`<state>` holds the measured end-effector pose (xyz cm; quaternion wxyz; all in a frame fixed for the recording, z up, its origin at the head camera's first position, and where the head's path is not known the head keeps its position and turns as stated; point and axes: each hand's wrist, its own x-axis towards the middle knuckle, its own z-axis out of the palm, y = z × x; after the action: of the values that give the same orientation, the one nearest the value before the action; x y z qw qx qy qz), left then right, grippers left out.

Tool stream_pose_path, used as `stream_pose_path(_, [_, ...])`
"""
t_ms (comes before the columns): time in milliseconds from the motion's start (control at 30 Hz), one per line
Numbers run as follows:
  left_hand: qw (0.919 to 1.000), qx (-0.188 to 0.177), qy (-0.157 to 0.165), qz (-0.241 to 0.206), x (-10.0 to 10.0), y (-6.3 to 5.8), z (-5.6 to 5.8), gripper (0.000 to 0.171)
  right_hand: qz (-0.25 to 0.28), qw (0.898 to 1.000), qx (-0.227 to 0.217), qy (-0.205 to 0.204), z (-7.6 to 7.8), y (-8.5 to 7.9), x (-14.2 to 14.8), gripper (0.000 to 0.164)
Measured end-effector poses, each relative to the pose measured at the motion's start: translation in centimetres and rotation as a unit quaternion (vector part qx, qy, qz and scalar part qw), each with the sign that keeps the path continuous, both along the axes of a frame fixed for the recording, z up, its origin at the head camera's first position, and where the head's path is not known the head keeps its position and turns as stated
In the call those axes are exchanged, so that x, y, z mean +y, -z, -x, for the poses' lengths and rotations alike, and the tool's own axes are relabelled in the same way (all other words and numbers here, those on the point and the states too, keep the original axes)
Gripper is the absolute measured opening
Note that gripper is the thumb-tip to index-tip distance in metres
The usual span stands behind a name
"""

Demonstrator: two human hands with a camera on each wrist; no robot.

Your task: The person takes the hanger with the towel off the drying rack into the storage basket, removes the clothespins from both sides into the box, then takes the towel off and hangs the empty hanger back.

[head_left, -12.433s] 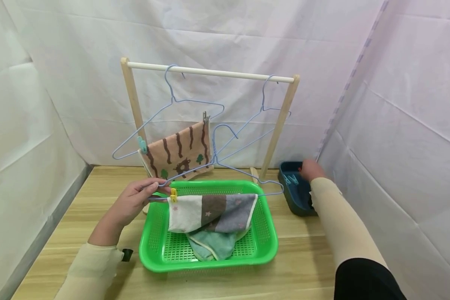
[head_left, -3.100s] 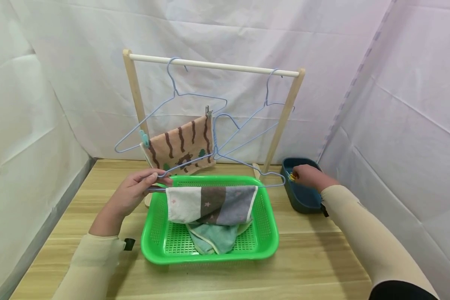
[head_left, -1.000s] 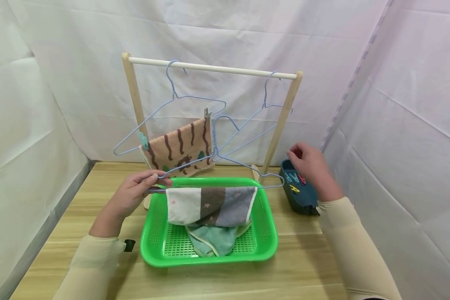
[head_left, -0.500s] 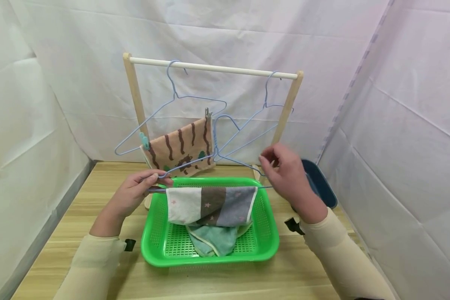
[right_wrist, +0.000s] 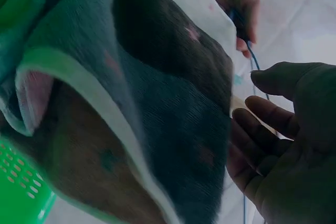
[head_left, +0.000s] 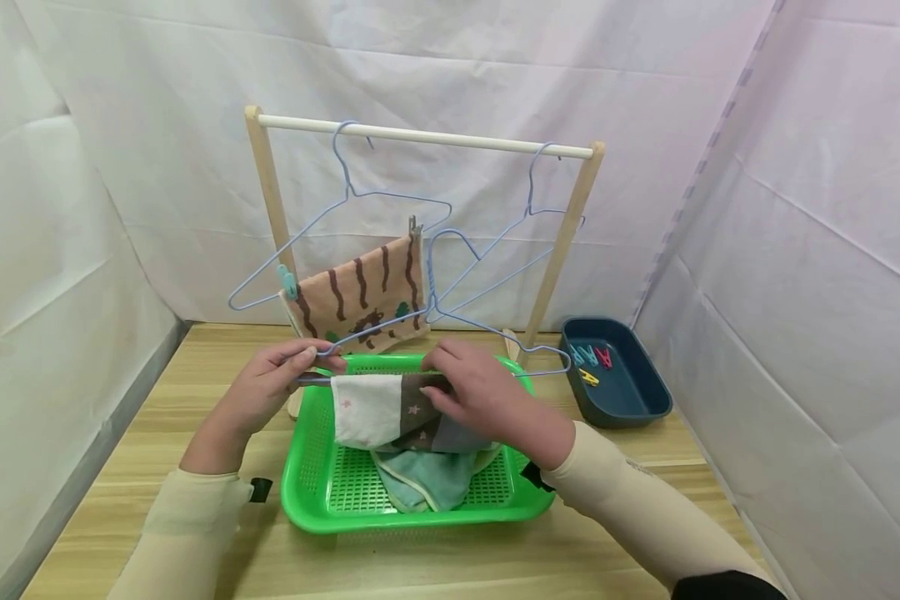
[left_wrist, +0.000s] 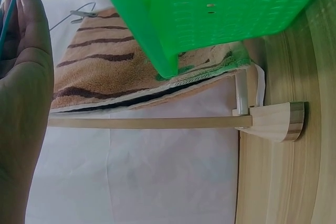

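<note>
My left hand grips the left end of a blue wire hanger, holding it above the green basket. A small towel with white, brown and grey-purple panels and pink stars is draped over the hanger's bottom bar, with no clothespin on it. My right hand is over the towel's right half, hiding part of it. In the right wrist view the thumb and loosely bent fingers stand apart beside the towel's edge, with nothing pinched between them. A light green cloth lies in the basket below.
Behind stands a wooden rack with two more hangers. From the left one hangs a tan striped towel, held by a teal clothespin and a grey one. A dark blue box at right holds several clothespins.
Earlier a yellow clothespin sat on the draped towel; now it lies in the blue box. My right hand has moved left from the box to the towel. My left hand has stayed.
</note>
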<state>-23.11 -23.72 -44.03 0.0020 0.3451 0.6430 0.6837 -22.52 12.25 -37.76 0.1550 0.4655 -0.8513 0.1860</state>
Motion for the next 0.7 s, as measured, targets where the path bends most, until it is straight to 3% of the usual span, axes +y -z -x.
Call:
stream_pose_path(300, [1.0000,0.002,0.006,-0.001,-0.03,0.03,-0.05,0.036,-0.034,0.999,0.004,0.013,0.59,1.06,-0.99,0.012])
stream_pose_path(700, [1.0000,0.000,0.004,-0.002,-0.23,0.10,-0.09,0.038,0.007,1.000,-0.013,-0.004,0.99,1.08,-0.91,0.005])
